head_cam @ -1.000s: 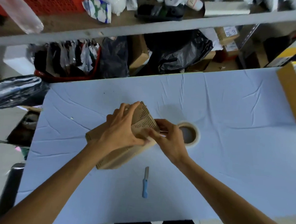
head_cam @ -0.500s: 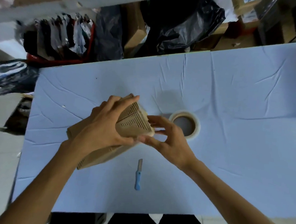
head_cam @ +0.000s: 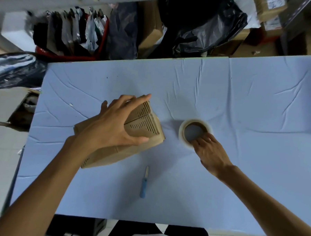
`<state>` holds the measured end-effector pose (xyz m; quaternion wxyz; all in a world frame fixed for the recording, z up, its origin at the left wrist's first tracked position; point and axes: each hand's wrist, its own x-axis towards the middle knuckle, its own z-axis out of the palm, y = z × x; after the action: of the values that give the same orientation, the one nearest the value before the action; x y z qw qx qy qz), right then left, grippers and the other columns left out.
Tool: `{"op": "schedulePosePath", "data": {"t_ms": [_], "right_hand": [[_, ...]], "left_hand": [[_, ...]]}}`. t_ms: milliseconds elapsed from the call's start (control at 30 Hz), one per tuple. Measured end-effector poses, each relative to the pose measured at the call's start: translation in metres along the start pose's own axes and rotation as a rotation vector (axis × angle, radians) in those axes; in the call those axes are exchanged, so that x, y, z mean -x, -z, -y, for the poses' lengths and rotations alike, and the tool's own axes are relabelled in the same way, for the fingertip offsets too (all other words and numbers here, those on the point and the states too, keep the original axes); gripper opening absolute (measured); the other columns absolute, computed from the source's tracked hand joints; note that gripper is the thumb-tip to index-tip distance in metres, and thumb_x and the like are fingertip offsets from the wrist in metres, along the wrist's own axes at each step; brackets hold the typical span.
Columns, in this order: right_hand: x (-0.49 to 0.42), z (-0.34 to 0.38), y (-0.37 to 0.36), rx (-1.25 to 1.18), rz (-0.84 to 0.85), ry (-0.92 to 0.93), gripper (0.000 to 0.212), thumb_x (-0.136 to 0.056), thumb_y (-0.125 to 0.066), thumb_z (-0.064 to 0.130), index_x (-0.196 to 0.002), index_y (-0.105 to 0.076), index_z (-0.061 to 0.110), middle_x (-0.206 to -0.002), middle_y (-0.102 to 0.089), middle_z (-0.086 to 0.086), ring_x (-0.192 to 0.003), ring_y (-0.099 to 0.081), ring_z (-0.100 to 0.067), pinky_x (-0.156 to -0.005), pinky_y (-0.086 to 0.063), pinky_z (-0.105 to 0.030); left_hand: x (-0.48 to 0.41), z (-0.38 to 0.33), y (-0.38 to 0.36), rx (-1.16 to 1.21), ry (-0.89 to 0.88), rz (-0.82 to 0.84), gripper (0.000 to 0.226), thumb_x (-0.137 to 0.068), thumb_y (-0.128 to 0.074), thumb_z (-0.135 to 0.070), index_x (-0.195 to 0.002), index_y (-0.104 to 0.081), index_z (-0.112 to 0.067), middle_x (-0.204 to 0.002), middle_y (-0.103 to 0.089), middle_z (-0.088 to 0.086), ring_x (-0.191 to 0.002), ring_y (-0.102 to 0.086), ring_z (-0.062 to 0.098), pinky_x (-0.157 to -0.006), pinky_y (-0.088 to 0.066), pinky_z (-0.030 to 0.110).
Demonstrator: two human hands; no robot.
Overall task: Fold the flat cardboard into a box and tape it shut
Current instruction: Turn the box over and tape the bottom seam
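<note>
A brown cardboard box (head_cam: 143, 124) lies tilted on the blue-covered table (head_cam: 241, 108), its two end flaps folded together and facing me. My left hand (head_cam: 114, 124) is clamped over that end, thumb below and fingers above, holding the flaps closed. To the right lies a roll of clear tape (head_cam: 195, 131) flat on the table. My right hand (head_cam: 208, 151) rests on the roll's near rim, with fingertips curled over its edge into the core.
A small blue-handled knife (head_cam: 144, 183) lies on the table near me, below the box. Behind the table's far edge stand black bags (head_cam: 206, 28), cardboard boxes (head_cam: 152, 29) and a red basket (head_cam: 69, 35) under a shelf.
My right hand left the box flaps and moved right onto the tape roll. My left hand stayed on the box's end. The camera tilted down.
</note>
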<state>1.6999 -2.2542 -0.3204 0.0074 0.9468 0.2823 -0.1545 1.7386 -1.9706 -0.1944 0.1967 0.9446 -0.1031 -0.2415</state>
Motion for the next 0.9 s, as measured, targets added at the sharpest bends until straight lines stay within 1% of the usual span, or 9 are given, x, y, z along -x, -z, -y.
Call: {"op": "schedulePosePath", "data": {"t_ms": [67, 133, 167, 233, 300, 433, 533, 633, 900], "right_hand": [[-0.002, -0.002, 0.004, 0.019, 0.022, -0.017, 0.039, -0.06, -0.068, -0.009, -0.097, -0.068, 0.003, -0.084, -0.07, -0.01, -0.083, -0.067, -0.03, -0.091, -0.049, -0.033], [-0.003, -0.002, 0.016, -0.021, -0.002, -0.03, 0.033, -0.053, -0.071, -0.013, -0.082, -0.069, 0.003, -0.071, -0.069, -0.01, -0.069, -0.067, -0.03, -0.076, -0.054, -0.032], [-0.003, -0.002, 0.025, -0.028, 0.004, -0.038, 0.03, -0.055, -0.074, -0.011, -0.081, -0.068, 0.005, -0.07, -0.068, -0.008, -0.068, -0.066, -0.028, -0.075, -0.053, -0.031], [-0.004, -0.001, 0.043, -0.034, -0.003, -0.065, 0.022, -0.074, -0.069, -0.001, -0.094, -0.065, 0.008, -0.083, -0.068, -0.004, -0.081, -0.064, -0.025, -0.084, -0.046, -0.031], [-0.004, -0.001, 0.069, -0.097, -0.089, -0.1, 0.018, -0.082, -0.066, 0.003, -0.099, -0.064, 0.007, -0.087, -0.067, -0.006, -0.084, -0.062, -0.028, -0.085, -0.043, -0.033], [-0.007, 0.003, 0.129, -0.103, -0.304, -0.114, 0.031, -0.075, -0.076, 0.007, -0.103, -0.065, 0.001, -0.085, -0.067, -0.012, -0.081, -0.063, -0.035, -0.08, -0.047, -0.041], [-0.014, 0.009, 0.163, -0.111, -0.386, -0.116, 0.041, -0.076, -0.077, 0.008, -0.114, -0.063, 0.003, -0.099, -0.069, -0.015, -0.093, -0.064, -0.036, -0.089, -0.046, -0.044], [-0.019, 0.011, 0.178, -0.17, -0.42, -0.142, 0.043, -0.081, -0.073, 0.011, -0.121, -0.06, 0.006, -0.113, -0.068, -0.013, -0.106, -0.061, -0.034, -0.097, -0.04, -0.042], [-0.026, 0.024, 0.186, -0.337, -0.444, -0.157, 0.042, -0.081, -0.073, 0.012, -0.121, -0.059, 0.006, -0.121, -0.066, -0.012, -0.108, -0.06, -0.032, -0.09, -0.045, -0.039]], "left_hand": [[-0.003, -0.002, 0.002, -0.003, -0.013, -0.009, 0.101, -0.066, -0.069, -0.066, -0.143, -0.006, -0.055, -0.144, -0.022, -0.012, -0.135, -0.025, 0.014, -0.115, -0.014, 0.059], [-0.006, -0.005, 0.004, 0.039, -0.034, -0.042, 0.097, -0.068, -0.07, -0.062, -0.144, -0.011, -0.052, -0.144, -0.024, -0.012, -0.133, -0.024, 0.013, -0.115, -0.019, 0.055], [-0.007, -0.008, 0.004, 0.075, -0.053, -0.077, 0.093, -0.071, -0.071, -0.058, -0.145, -0.016, -0.048, -0.144, -0.026, -0.011, -0.132, -0.025, 0.013, -0.115, -0.023, 0.051], [-0.014, -0.015, 0.004, 0.162, -0.096, -0.196, 0.078, -0.08, -0.069, -0.046, -0.146, -0.028, -0.037, -0.143, -0.035, -0.009, -0.131, -0.034, 0.013, -0.112, -0.032, 0.039], [-0.024, -0.028, 0.002, 0.258, -0.119, -0.297, 0.062, -0.087, -0.064, -0.031, -0.143, -0.037, -0.026, -0.142, -0.042, -0.005, -0.131, -0.041, 0.013, -0.108, -0.035, 0.03], [-0.044, -0.06, 0.002, 0.448, -0.154, -0.169, 0.059, -0.094, -0.055, -0.015, -0.147, -0.029, -0.021, -0.149, -0.035, 0.002, -0.137, -0.036, 0.015, -0.11, -0.032, 0.026], [-0.053, -0.074, 0.005, 0.593, -0.145, -0.135, 0.067, -0.095, -0.054, -0.009, -0.149, -0.02, -0.027, -0.154, -0.028, -0.003, -0.136, -0.038, 0.014, -0.094, -0.035, 0.011], [-0.052, -0.076, 0.011, 0.623, -0.163, -0.265, 0.062, -0.094, -0.054, -0.007, -0.147, -0.027, -0.025, -0.151, -0.036, -0.001, -0.13, -0.046, 0.015, -0.078, -0.034, -0.005], [-0.038, -0.07, 0.017, 0.623, -0.146, -0.59, 0.032, -0.088, -0.064, -0.021, -0.119, -0.06, -0.013, -0.122, -0.065, 0.0, -0.1, -0.06, 0.005, -0.07, -0.043, -0.002]]}}
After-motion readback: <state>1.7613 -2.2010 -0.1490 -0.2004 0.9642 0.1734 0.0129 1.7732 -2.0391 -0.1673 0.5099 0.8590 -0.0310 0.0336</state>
